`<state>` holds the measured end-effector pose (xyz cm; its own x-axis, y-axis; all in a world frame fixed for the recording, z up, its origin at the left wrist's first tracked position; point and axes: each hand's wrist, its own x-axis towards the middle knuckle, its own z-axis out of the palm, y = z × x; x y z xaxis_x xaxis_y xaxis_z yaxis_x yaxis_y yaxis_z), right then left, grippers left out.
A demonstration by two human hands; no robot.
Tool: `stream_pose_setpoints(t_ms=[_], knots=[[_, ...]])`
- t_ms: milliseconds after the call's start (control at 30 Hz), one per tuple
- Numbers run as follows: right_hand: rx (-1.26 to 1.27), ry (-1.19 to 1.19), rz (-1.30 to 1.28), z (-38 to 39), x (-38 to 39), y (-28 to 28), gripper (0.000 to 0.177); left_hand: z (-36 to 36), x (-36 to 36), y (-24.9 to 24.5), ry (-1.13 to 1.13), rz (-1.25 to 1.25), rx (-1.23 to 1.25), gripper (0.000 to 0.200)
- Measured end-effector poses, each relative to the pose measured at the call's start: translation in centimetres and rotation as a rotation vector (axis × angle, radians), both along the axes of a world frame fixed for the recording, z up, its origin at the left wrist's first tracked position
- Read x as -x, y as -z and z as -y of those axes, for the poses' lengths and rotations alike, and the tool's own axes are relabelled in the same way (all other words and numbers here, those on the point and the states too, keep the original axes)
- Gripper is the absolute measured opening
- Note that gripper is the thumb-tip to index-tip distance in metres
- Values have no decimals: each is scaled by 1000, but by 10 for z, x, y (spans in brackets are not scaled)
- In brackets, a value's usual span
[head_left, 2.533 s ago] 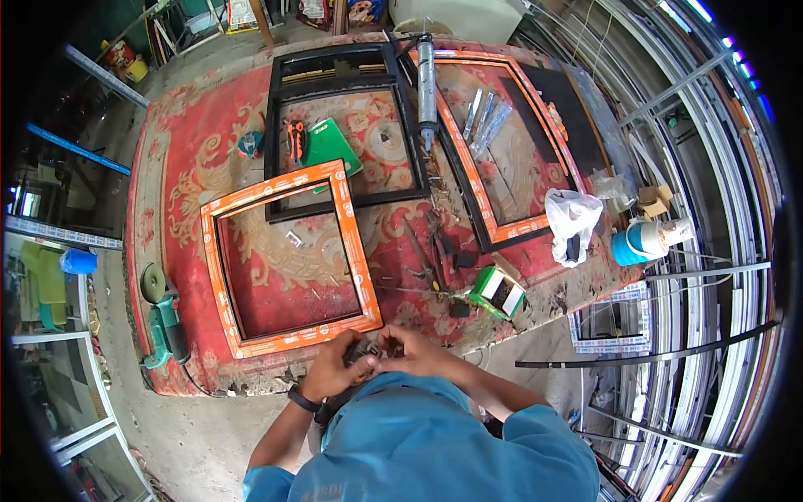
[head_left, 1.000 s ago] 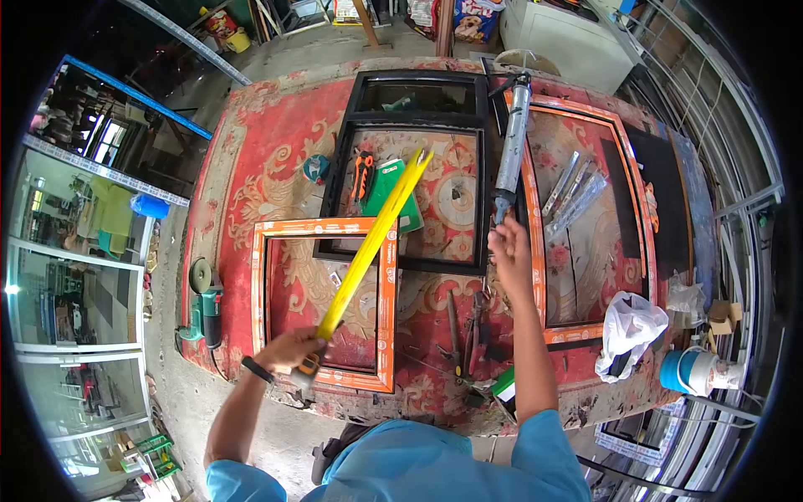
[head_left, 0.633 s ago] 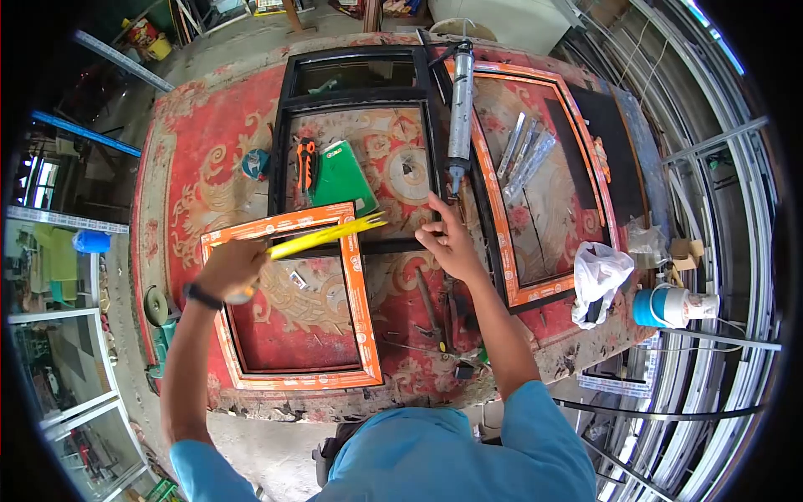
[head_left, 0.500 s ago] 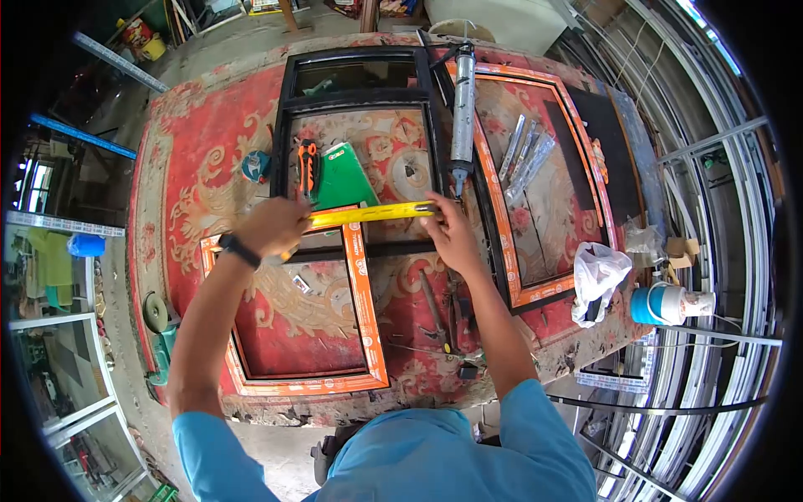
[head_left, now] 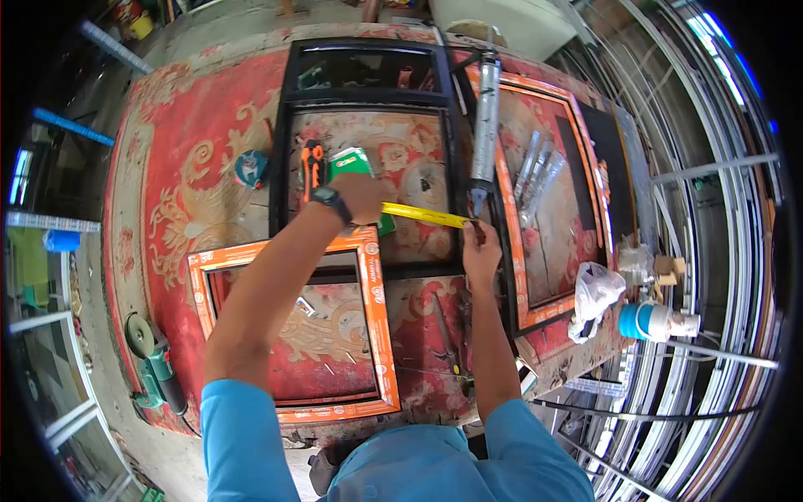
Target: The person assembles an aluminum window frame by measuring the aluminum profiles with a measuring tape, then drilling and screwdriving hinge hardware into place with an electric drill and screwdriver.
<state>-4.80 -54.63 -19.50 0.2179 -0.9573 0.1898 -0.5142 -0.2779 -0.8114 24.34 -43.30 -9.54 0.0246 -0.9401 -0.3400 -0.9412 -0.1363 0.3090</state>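
Note:
A yellow tape measure blade [head_left: 425,215] is stretched between my two hands over the lower part of a black window frame [head_left: 452,167]. My left hand [head_left: 361,199], closed, grips the tape measure at the left end; its case is hidden by the hand. At the blade's right end, my right hand [head_left: 481,251] pinches the tip between its fingers. Under my left forearm lies a frame covered with orange protective tape [head_left: 381,318]. A green-and-white packet [head_left: 350,161] and an orange-handled tool [head_left: 312,163] lie just beyond my left hand.
A sealant gun [head_left: 485,125] lies near a second orange-taped frame [head_left: 535,316] holding clear-wrapped strips [head_left: 535,180]. An angle grinder [head_left: 155,368] sits at the table's left edge. At the right are a white plastic bag [head_left: 595,297] and a blue-white bucket [head_left: 648,321]. Metal profiles fill the right side.
Both hands have moved right, my left hand much farther. The visible yellow blade is shorter and now slopes down to the right. The camera view has shifted slightly.

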Motion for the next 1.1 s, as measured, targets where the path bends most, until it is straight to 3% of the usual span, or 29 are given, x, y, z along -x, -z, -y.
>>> stream_pose_setpoints(t_ms=[33,100,167,267,433,500,667,1100], knots=[[14,12,-94,-2,-2,-2,36,1,1,0,3,-35,37,26],[181,31,-152,5,-3,25,37,7,0,-20,-10,-16,-118,27],[123,28,-143,7,-1,37,37,15,-12,5,48,-37,-180,30],[43,34,-97,9,-4,35,35,14,-28,22,-94,-201,-376,47],[-14,68,-57,7,-14,28,36,-49,-105,31,-90,-200,-395,56],[36,66,-53,12,-11,38,37,-99,-138,21,-195,-307,-294,55],[19,123,-54,4,-17,29,43,-174,-176,22,-428,-163,-356,46],[49,132,-159,-1,-22,18,51,-170,-170,29,-422,-129,-337,36]])
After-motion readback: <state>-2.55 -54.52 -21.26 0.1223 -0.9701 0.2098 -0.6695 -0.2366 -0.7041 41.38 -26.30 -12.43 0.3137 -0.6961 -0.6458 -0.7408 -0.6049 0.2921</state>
